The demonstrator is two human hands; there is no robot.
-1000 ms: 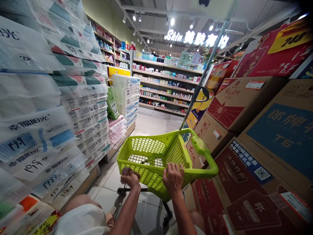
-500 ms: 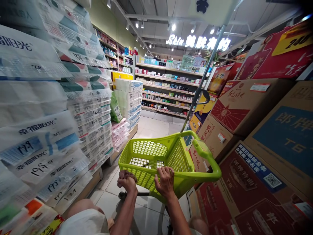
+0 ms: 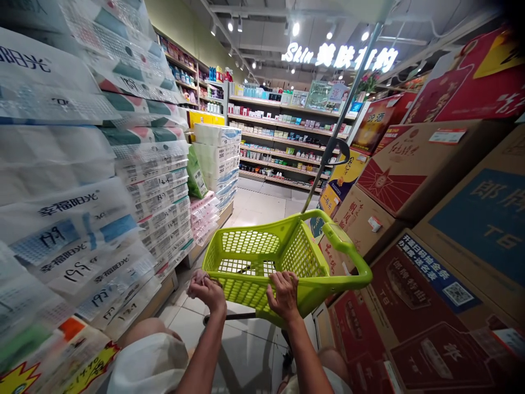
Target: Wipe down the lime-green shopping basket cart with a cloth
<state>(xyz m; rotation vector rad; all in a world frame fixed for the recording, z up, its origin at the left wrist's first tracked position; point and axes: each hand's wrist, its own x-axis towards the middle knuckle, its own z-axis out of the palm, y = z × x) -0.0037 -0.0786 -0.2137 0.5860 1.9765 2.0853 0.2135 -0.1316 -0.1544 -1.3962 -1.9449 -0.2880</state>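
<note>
A lime-green plastic shopping cart (image 3: 246,294) with perforated walls stands before me, its handle (image 3: 361,276) toward the right. My right hand (image 3: 284,295) has its fingers hooked over the near rim of the basket. At the basket's near left corner, my left hand (image 3: 210,293) is closed on a crumpled greyish-pink cloth (image 3: 199,279), part of which bulges out of the fist. The bottom of the basket shows through as a white-lit grid with nothing lying on it.
Stacked tissue packs (image 3: 156,191) rise along the left. Liquor cartons (image 3: 435,306) are piled close on the right. A slanted metal pole (image 3: 340,126) stands behind the cart. Shelves of small boxed goods (image 3: 283,137) cross the back, beyond a tiled floor (image 3: 258,208).
My left hand with the cloth has shifted left, out to the basket's corner. My right hand stays on the rim, a little further right in view. The view has tilted slightly.
</note>
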